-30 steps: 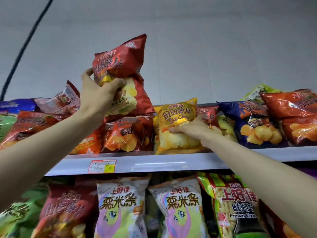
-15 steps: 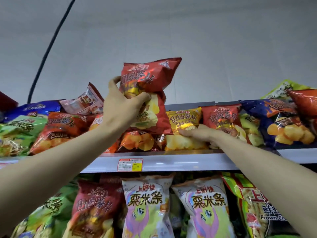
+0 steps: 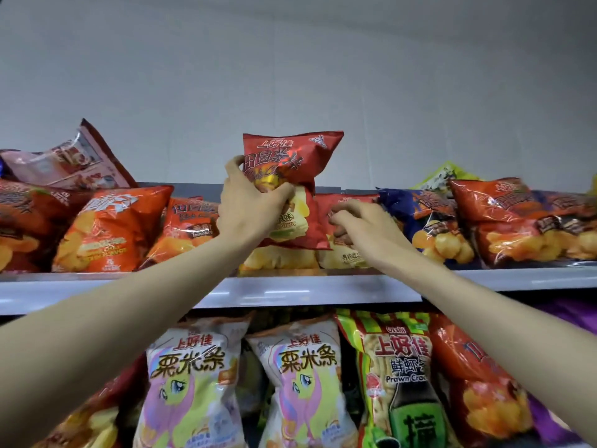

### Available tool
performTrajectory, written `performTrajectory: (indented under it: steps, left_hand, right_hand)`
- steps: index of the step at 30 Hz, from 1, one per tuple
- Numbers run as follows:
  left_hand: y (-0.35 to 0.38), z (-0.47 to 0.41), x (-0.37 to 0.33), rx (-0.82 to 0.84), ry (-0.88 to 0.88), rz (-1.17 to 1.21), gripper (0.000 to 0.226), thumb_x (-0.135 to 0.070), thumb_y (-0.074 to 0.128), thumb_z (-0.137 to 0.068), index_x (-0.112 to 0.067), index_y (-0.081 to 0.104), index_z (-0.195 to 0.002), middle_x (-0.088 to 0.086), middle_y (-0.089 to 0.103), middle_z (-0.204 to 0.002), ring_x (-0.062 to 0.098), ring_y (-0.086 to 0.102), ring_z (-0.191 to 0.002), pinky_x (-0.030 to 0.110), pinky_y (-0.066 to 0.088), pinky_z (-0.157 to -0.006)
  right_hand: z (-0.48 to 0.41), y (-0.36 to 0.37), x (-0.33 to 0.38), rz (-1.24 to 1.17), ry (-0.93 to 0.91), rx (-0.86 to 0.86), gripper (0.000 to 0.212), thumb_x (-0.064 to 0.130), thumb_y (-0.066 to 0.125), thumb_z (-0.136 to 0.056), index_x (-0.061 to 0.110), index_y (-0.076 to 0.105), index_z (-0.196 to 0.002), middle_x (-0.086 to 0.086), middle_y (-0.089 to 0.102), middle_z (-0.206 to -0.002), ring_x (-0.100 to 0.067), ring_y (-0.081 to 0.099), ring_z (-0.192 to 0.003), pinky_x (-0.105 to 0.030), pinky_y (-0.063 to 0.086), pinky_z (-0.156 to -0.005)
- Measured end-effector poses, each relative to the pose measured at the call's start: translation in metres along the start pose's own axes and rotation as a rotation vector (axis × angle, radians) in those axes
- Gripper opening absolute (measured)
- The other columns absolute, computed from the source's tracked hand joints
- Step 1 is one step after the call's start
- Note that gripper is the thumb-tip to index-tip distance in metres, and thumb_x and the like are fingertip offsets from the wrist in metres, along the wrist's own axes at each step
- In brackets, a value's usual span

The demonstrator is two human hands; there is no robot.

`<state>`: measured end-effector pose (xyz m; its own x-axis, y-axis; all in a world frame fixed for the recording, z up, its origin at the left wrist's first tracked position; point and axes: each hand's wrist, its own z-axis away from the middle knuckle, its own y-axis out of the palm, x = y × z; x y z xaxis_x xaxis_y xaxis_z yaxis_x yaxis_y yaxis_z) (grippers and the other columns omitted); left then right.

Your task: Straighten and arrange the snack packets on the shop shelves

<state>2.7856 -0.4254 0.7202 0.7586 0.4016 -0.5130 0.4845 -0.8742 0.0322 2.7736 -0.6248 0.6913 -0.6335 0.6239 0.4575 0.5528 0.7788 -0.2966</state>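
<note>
My left hand grips a red chip packet by its left side and holds it upright above the top shelf. The packet hangs in front of a yellow packet lying on the shelf, of which only the lower part shows. My right hand is just to the right, its fingers curled onto the upper part of another red packet that lies on the shelf. Both forearms reach up from below.
Orange and red packets lie slanted along the shelf's left, with a pink one on top. A blue packet and more red ones fill the right. Below stand white corn-stick packets and a green prawn-cracker packet.
My left hand has carried the red packet to the right and set it more upright over the yellow packet. My right hand left the yellow packet for the red one beside it.
</note>
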Motion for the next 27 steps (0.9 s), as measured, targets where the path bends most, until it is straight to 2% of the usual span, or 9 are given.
performTrajectory:
  steps: [2, 4, 8, 11, 14, 18, 21, 23, 27]
  left_hand:
    - [0.021, 0.003, -0.007, -0.003, -0.022, 0.012, 0.101, -0.063, 0.073, -0.063, -0.033, 0.031, -0.15, 0.002, 0.067, -0.125, 0.029, 0.067, -0.112, 0.052, 0.053, -0.103]
    - [0.043, 0.009, -0.013, -0.002, -0.042, 0.014, 0.099, -0.061, 0.074, -0.066, -0.031, 0.031, -0.149, 0.001, 0.066, -0.126, 0.029, 0.067, -0.113, 0.051, 0.053, -0.102]
    - [0.088, 0.018, -0.023, 0.032, -0.014, -0.023, 0.104, -0.062, 0.073, -0.067, -0.025, 0.027, -0.153, 0.005, 0.058, -0.135, 0.033, 0.063, -0.119, 0.054, 0.052, -0.104]
    - [0.116, 0.016, -0.026, 0.115, -0.082, -0.074, 0.103, -0.058, 0.074, -0.083, -0.015, 0.02, -0.159, 0.016, 0.044, -0.15, 0.041, 0.052, -0.135, 0.053, 0.044, -0.112]
    - [0.126, 0.014, -0.019, 0.21, -0.138, -0.048, 0.102, -0.077, 0.071, -0.074, -0.018, 0.037, -0.149, 0.012, 0.058, -0.144, 0.033, 0.06, -0.128, 0.051, 0.049, -0.108]
    - [0.116, 0.026, -0.009, 0.394, -0.07, -0.081, 0.055, -0.062, 0.062, -0.097, -0.025, 0.046, -0.134, -0.006, 0.058, -0.129, 0.021, 0.057, -0.119, 0.04, 0.044, -0.103]
    - [0.111, 0.031, 0.007, 0.458, -0.012, -0.143, 0.084, -0.073, 0.061, -0.088, -0.031, 0.035, -0.156, -0.009, 0.06, -0.141, 0.021, 0.06, -0.125, 0.047, 0.047, -0.109]
    - [0.112, 0.031, 0.016, 0.474, -0.002, -0.206, 0.103, -0.084, 0.057, -0.073, -0.038, 0.026, -0.16, -0.007, 0.06, -0.144, 0.023, 0.06, -0.127, 0.052, 0.046, -0.112]
    - [0.117, 0.028, 0.025, 0.517, -0.017, -0.211, 0.115, -0.09, 0.061, -0.07, -0.036, 0.017, -0.161, -0.005, 0.063, -0.14, 0.022, 0.063, -0.126, 0.051, 0.045, -0.114]
  right_hand:
    - [0.01, -0.009, -0.001, 0.104, -0.054, 0.09, 0.068, 0.063, 0.057, -0.077, 0.032, 0.062, -0.138, 0.011, 0.07, -0.125, -0.012, 0.065, -0.117, -0.041, 0.053, -0.104]
    - [0.015, -0.016, -0.008, 0.236, -0.098, 0.136, 0.076, 0.066, 0.063, -0.081, 0.03, 0.051, -0.147, 0.01, 0.066, -0.132, -0.012, 0.063, -0.119, -0.038, 0.051, -0.103]
    - [0.011, -0.031, -0.032, 0.325, -0.14, 0.111, 0.049, 0.051, 0.066, -0.095, 0.028, 0.055, -0.138, 0.003, 0.068, -0.128, -0.023, 0.064, -0.117, -0.035, 0.049, -0.09]
    - [0.002, -0.046, -0.053, 0.362, -0.092, 0.078, 0.045, 0.046, 0.06, -0.101, 0.024, 0.054, -0.14, -0.003, 0.066, -0.132, -0.029, 0.062, -0.122, -0.04, 0.051, -0.095]
    - [-0.008, -0.055, -0.077, 0.356, 0.007, 0.098, 0.042, 0.046, 0.054, -0.102, 0.024, 0.053, -0.138, -0.008, 0.064, -0.131, -0.033, 0.06, -0.118, -0.041, 0.051, -0.093]
    - [-0.003, -0.058, -0.102, 0.409, 0.047, 0.163, 0.041, 0.043, 0.046, -0.102, 0.02, 0.05, -0.134, -0.016, 0.063, -0.126, -0.039, 0.057, -0.11, -0.047, 0.051, -0.092]
    - [0.001, -0.056, -0.11, 0.498, -0.012, 0.154, 0.053, 0.043, 0.038, -0.104, 0.018, 0.037, -0.151, -0.02, 0.061, -0.133, -0.044, 0.056, -0.12, -0.047, 0.048, -0.093]
    - [0.001, -0.053, -0.11, 0.513, -0.042, 0.149, 0.05, 0.04, 0.037, -0.105, 0.015, 0.039, -0.148, -0.021, 0.061, -0.132, -0.045, 0.057, -0.119, -0.046, 0.043, -0.089]
    - [0.006, -0.054, -0.113, 0.601, -0.083, 0.14, 0.046, 0.036, 0.034, -0.108, 0.012, 0.039, -0.148, -0.019, 0.062, -0.13, -0.043, 0.059, -0.115, -0.046, 0.037, -0.082]
